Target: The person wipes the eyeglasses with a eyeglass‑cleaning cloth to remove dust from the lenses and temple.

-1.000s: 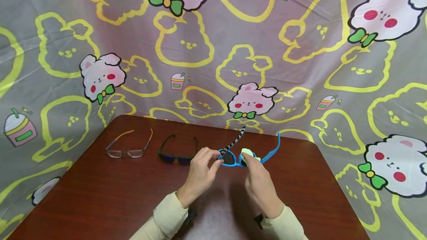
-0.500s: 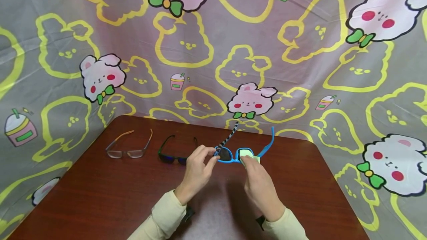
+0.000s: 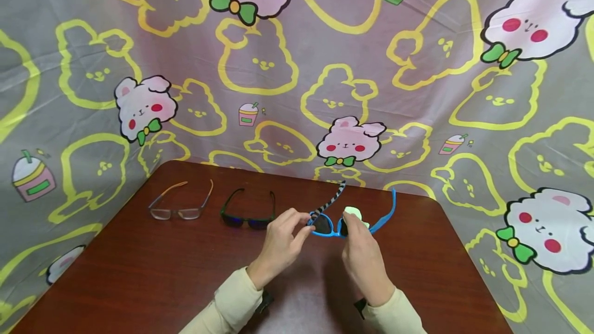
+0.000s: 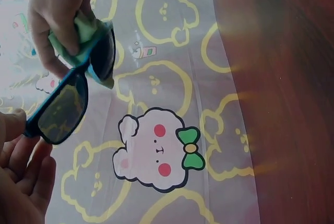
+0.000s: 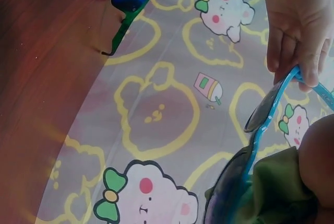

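Note:
Blue-framed sunglasses [image 3: 323,224] with dark lenses and one striped temple are held up above the table, temples pointing away. My left hand [image 3: 280,244] pinches their left corner at the hinge between thumb and fingers. With my right hand [image 3: 366,262] I grip a pale green cloth [image 3: 353,213] against the right lens. In the left wrist view the cloth [image 4: 86,31] wraps both sides of that lens, while the other lens [image 4: 65,109] is uncovered. The right wrist view has the cloth [image 5: 282,187] bunched behind the blue frame, under my right thumb.
On the brown table [image 3: 139,272], clear eyeglasses [image 3: 174,214] with orange-tipped temples lie unfolded at the far left. Dark green sunglasses [image 3: 246,220] with blue lenses lie just left of my left hand. A cartoon-print cloth wall [image 3: 269,143] rises behind the table.
The blue sunglasses rose slightly to the left, then came back down and right with both hands. The cloth, spread flat over the right lens half a second ago, now bunches above its top edge.

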The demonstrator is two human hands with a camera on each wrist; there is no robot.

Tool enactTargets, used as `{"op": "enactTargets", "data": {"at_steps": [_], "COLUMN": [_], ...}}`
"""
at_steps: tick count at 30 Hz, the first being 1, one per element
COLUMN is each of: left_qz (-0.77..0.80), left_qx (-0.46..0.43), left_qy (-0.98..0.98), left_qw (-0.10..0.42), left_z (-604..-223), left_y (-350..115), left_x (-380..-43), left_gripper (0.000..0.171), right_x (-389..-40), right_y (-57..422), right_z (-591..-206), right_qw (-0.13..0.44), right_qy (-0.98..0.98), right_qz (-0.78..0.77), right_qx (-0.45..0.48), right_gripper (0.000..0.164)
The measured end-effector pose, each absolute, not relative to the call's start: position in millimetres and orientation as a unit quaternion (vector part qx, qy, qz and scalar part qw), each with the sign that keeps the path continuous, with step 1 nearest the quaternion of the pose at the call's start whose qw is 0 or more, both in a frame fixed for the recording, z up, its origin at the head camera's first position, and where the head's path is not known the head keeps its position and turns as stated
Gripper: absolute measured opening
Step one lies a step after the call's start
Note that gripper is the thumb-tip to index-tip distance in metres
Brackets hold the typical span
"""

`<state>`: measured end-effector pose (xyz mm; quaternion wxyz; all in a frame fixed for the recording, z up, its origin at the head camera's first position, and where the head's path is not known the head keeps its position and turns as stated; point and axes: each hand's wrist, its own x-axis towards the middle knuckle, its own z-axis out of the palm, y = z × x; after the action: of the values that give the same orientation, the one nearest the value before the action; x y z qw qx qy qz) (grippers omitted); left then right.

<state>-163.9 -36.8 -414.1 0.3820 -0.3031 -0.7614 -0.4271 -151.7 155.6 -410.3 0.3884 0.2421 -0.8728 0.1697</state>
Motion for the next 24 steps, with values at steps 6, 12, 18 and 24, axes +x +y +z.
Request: {"op": "enactTargets", "data": {"at_steps": [6,12,18,24], "left_qz": [-0.44,-0.449,-0.457,-0.484], "left_qx": [-0.309,-0.295,-0.277,-0.262], "left_qy": [-0.759,-0.758,-0.755,-0.75], "left_qw": [0.367,0.37,0.38,0.367], "left_z": [-415.3,-415.6,-415.0,-414.9], "left_y": [-33.6,-33.5,-34.4,-34.8], "left_x": [-164.1,-165.3,-167.2,-166.8], "left_gripper": [0.016,0.016,0.016,0.016], "right_x": [-152.7,-151.6,-151.6,-152.0], "right_y": [155.1,153.9,153.8,155.0], "right_z": [-410.9,-411.3,-411.8,-410.4], "right_qw": [0.404,0.414,0.407,0.386], "right_qy": [-0.861,-0.85,-0.846,-0.849], "right_qz": [0.188,0.198,0.195,0.18], "right_qx": [0.246,0.257,0.285,0.312], "right_gripper": [0.042,0.044,0.046,0.052]}}
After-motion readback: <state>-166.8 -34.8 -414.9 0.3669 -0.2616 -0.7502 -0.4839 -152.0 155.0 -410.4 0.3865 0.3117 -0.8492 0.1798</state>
